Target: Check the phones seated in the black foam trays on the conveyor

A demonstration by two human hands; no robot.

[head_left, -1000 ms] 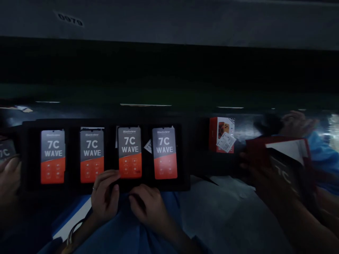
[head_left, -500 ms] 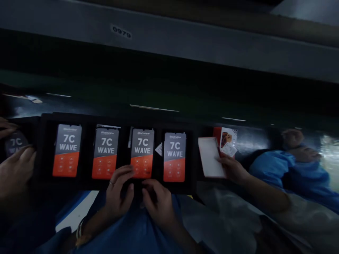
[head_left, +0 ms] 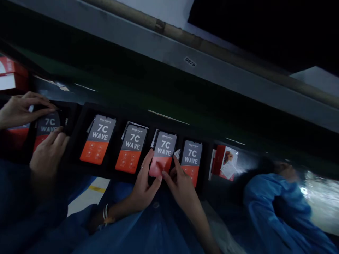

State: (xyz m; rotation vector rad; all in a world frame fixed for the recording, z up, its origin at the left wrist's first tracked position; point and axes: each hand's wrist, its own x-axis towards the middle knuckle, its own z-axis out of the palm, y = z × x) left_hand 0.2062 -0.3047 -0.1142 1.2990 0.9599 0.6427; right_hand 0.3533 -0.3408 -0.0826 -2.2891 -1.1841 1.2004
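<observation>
A black tray (head_left: 72, 141) holds a row of Blackview 7C Wave phones, each with a grey and orange printed screen sheet. My left hand (head_left: 144, 180) and my right hand (head_left: 180, 187) meet at the lower end of one phone (head_left: 165, 146), their fingers around its orange part. That phone's lower end looks pale and pinkish under my fingers. To its right lies another phone (head_left: 192, 155), and to its left are two more (head_left: 131, 148) (head_left: 97, 139). At the far left, a co-worker's hand (head_left: 18, 111) and a second hand (head_left: 49, 151) are on a further phone (head_left: 49, 127).
A red product box (head_left: 225, 162) with white papers lies beyond the tray's right end. Red and white boxes (head_left: 12, 74) sit at the upper left. A co-worker in a blue sleeve (head_left: 275, 204) is at the right. A dark belt (head_left: 106, 81) and a metal rail (head_left: 185, 63) run behind the tray.
The view has swung and tilted. My hands have moved from the tray's near edge onto the phone. The co-worker's white card is gone from view, and the left-hand co-worker's hands are on the phone there.
</observation>
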